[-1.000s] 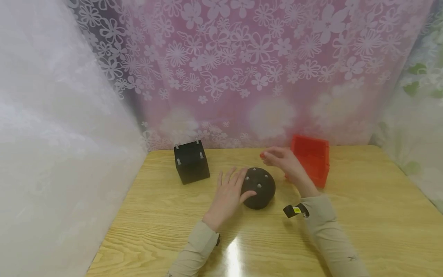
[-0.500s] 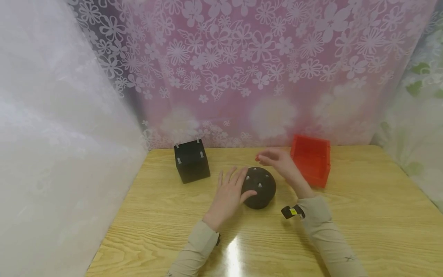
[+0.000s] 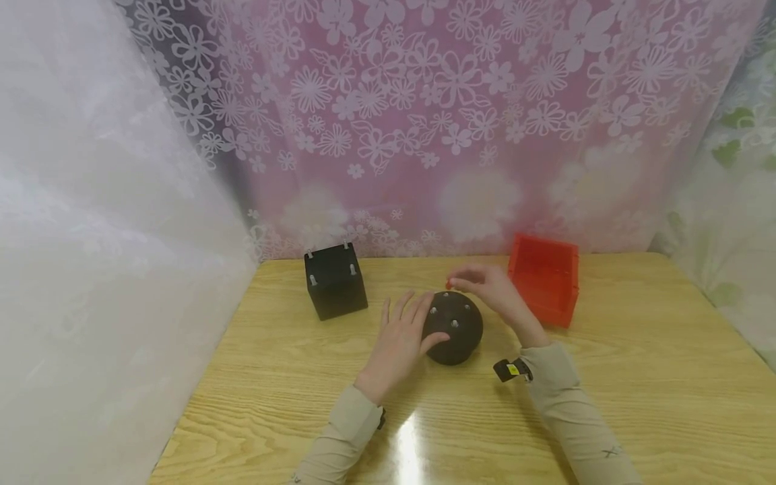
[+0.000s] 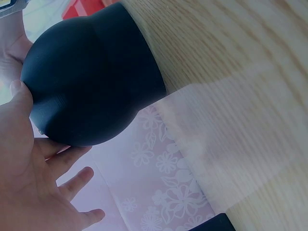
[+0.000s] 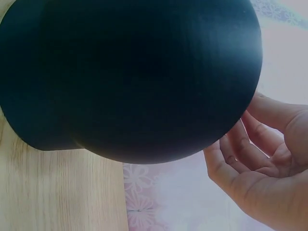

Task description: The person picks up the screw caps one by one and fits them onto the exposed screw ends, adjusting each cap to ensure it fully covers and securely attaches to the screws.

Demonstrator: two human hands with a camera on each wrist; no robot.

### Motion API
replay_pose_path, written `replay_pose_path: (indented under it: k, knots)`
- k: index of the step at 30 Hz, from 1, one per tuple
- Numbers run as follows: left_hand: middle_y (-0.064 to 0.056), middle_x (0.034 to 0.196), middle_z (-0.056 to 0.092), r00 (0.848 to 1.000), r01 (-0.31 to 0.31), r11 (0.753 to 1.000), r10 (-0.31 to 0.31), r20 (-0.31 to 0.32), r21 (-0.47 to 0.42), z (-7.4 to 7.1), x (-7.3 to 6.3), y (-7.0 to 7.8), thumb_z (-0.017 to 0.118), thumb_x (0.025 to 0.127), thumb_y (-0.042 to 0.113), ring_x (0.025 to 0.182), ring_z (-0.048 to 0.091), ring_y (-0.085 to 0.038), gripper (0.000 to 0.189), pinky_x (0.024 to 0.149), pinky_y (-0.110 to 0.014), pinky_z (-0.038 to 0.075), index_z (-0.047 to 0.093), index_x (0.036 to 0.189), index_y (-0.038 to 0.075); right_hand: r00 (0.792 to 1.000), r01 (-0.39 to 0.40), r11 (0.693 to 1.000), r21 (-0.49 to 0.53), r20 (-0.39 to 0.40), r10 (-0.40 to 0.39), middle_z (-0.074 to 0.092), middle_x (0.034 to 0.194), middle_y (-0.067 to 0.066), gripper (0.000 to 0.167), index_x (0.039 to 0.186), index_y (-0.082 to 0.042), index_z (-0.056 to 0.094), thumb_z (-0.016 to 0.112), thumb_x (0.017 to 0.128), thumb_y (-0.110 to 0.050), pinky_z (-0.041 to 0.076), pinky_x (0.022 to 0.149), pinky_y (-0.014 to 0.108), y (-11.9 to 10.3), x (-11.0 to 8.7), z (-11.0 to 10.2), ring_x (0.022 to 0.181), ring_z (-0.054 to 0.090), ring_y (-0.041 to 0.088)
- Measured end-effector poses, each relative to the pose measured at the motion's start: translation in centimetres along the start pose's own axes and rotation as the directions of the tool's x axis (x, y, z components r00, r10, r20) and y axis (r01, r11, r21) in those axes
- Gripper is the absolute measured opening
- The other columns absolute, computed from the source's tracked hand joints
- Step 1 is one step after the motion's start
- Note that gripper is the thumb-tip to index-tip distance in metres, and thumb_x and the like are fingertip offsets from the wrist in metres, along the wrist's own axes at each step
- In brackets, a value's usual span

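Observation:
A round black dome [image 3: 459,343] on a narrower base stands on the wooden table, with several small metal pegs rising from its top. My left hand [image 3: 395,347] rests on its left side, thumb near the front of the top and fingers spread fairly straight. The left wrist view shows the thumb and a finger of that hand touching the dome [image 4: 82,82]. Over the dome's far edge, my right hand [image 3: 490,288] pinches a small red piece [image 3: 448,285] close to the farthest peg [image 3: 446,294]. In the right wrist view the dome [image 5: 130,82] hides those fingertips and the piece.
A black cube [image 3: 337,296] with several upright metal pegs stands at the back left of the table [image 3: 273,377]. An open red box [image 3: 545,288] sits at the back right, just beyond my right forearm. A flowered pink curtain [image 3: 394,135] hangs behind the table.
The right hand has moved left with the red piece, which is now lower and nearer the dome's farthest peg. My left hand and the dome look unmoved.

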State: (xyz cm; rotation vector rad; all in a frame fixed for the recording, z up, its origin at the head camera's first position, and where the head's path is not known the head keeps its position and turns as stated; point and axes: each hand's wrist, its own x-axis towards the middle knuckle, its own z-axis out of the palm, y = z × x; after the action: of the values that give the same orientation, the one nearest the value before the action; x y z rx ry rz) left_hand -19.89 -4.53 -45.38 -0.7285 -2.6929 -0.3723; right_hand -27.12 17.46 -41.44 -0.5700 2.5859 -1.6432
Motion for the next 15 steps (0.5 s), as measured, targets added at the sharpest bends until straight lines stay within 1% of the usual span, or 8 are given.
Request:
replay_pose_path:
  k: [4,7,13,15]
  knots:
    - [-0.007,0.156,0.046,1.0,0.0,1.0,0.0,-0.002,-0.006,-0.11,0.0,0.07,0.051,0.098,0.06,0.15,0.03,-0.029,0.079,0.12,-0.063,0.023,0.035,0.158,0.011,1.0,-0.012,0.999,-0.041,-0.002,0.012,0.073,0.115,0.015,0.029,0.117,-0.003,0.073,0.071,0.097,-0.024,0.048,0.102,0.057,-0.05,-0.07,0.02,0.114,0.064,0.035]
    - [-0.006,0.156,0.046,1.0,-0.003,1.0,0.003,-0.005,-0.004,-0.03,0.0,0.04,0.051,0.098,0.06,0.15,0.03,-0.029,0.079,0.12,-0.062,0.023,0.035,0.158,0.011,1.0,-0.023,0.998,-0.059,0.0,0.023,0.072,0.117,0.016,0.03,0.119,-0.001,0.072,0.07,0.098,-0.022,0.048,0.103,0.057,-0.08,-0.11,0.11,0.115,0.064,0.036]
    - [-0.006,0.157,0.044,1.0,0.003,1.0,-0.003,0.008,-0.003,0.02,-0.03,-0.04,0.049,0.098,0.06,0.151,0.029,-0.029,0.079,0.121,-0.062,0.021,0.034,0.159,0.012,1.0,-0.018,0.999,-0.049,0.021,0.019,0.072,0.11,0.024,0.027,0.119,0.009,0.069,0.066,0.099,-0.009,0.05,0.099,0.058,-0.36,-0.13,0.49,0.111,0.065,0.042]
    - [-0.006,0.157,0.044,1.0,0.006,1.0,-0.006,0.01,-0.011,0.02,-0.02,-0.06,0.049,0.098,0.06,0.15,0.029,-0.03,0.079,0.121,-0.062,0.02,0.034,0.159,0.011,1.0,-0.015,0.999,-0.047,0.026,0.016,0.073,0.109,0.024,0.027,0.119,0.01,0.069,0.065,0.099,-0.008,0.05,0.099,0.058,-0.37,-0.12,0.49,0.11,0.065,0.042]
